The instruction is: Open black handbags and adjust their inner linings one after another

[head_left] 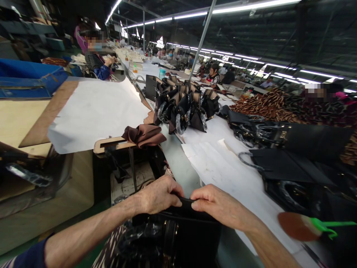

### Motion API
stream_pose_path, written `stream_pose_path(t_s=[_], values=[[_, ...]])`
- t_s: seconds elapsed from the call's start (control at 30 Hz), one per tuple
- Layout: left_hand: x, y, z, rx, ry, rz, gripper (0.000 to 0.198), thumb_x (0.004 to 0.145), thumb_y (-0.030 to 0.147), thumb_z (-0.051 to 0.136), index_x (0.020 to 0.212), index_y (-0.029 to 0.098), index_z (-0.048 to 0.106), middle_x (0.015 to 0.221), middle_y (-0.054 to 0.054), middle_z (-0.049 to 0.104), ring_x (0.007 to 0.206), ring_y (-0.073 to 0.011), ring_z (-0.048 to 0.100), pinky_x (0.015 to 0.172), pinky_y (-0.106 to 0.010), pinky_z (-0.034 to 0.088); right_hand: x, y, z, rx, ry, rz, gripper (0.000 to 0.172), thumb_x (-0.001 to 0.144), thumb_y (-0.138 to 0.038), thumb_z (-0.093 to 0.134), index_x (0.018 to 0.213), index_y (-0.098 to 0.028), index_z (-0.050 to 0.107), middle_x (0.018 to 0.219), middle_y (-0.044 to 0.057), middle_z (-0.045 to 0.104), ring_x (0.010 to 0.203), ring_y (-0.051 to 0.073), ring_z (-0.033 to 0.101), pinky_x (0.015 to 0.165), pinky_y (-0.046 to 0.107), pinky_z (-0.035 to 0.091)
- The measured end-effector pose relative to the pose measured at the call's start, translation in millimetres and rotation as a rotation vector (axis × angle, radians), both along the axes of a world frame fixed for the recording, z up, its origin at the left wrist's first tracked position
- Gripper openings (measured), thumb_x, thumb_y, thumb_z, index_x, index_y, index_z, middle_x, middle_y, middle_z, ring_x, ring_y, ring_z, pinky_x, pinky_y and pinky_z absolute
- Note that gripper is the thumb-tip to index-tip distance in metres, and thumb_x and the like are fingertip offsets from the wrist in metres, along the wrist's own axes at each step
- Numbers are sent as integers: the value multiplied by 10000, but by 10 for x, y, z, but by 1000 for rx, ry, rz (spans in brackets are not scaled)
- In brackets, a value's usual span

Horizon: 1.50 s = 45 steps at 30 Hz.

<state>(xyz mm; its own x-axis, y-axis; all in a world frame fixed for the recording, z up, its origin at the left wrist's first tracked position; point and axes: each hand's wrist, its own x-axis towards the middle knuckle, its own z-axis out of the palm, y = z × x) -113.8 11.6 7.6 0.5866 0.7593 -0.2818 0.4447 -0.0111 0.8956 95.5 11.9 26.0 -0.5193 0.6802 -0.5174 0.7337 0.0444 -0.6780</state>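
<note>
Thumb and fingers of the left hand (159,195) are closed in a pinch on the top edge of a black bag (199,240), near middle. Right hand (217,203): same pinch, same edge, just beside the left. We'd guess two grips that close control the short stretch of rim between them. Bag looks roughly upright, opening up; we can't tell what supports it. Clear wrap (145,236) lies on its left side, probably guarding the handles from scuffs.

Outward: white paper (212,163) covers the table to the right, likely keeping the surface clean. On the right, black bags (290,163) lie in a loose pile, within easy reach. Near right we have a brown paddle-like thing with a green strip (298,226), too blurred to name.

Far middle, a cluster of black bags (182,102) stands packed together, perhaps to save room. Left of the hands, brown cloth (145,135) is bunched on a wooden frame (102,145). Far left: a blue bin (36,80) and a seated co-worker (96,63).
</note>
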Motion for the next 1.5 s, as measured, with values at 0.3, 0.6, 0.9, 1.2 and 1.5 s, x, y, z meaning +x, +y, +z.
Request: stream_pose_path(t_s=[0.3, 0.6, 0.9, 1.2, 1.5], values=[[96, -76, 1, 47, 33, 93, 177, 651, 207, 580, 766, 194, 714, 592, 50, 546, 625, -116, 464, 543, -203, 301, -229, -90, 271, 191, -132, -33, 138, 692, -287, 573, 614, -188, 520, 560, -59, 446, 573, 89, 412, 514, 205, 254], [-21, -37, 109, -15, 24, 2, 283, 639, 238, 643, 920, 206, 625, 695, 55, 593, 665, -129, 502, 560, -204, 331, -244, -104, 240, 161, -95, -70, 259, 734, -282, 510, 529, -175, 391, 489, -62, 272, 494, 67, 324, 469, 205, 227], [-456, -98, -70, -288, -190, 66, 368, 652, 256, 646, 1013, 197, 608, 842, 26, 603, 789, -157, 523, 651, -210, 374, -62, -64, 19, 34, -41, -110, 244, 767, -323, 494, 584, -187, 407, 504, -59, 274, 485, 79, 289, 429, 223, 191], [-327, -176, -146, -133, -88, 141, 272, 660, 195, 600, 927, 189, 652, 686, 55, 556, 622, -111, 485, 536, -191, 325, -37, -89, 13, 10, -65, -117, 248, 782, -330, 475, 598, -195, 379, 518, -59, 258, 484, 85, 273, 437, 240, 196], [-295, -126, -220, 6, -102, 113, 170, 668, 231, 641, 820, 169, 686, 751, 15, 601, 703, -140, 531, 629, -208, 375, -76, -98, 69, 19, -79, -107, 255, 783, -323, 470, 591, -195, 363, 521, -59, 248, 491, 84, 267, 437, 239, 198]])
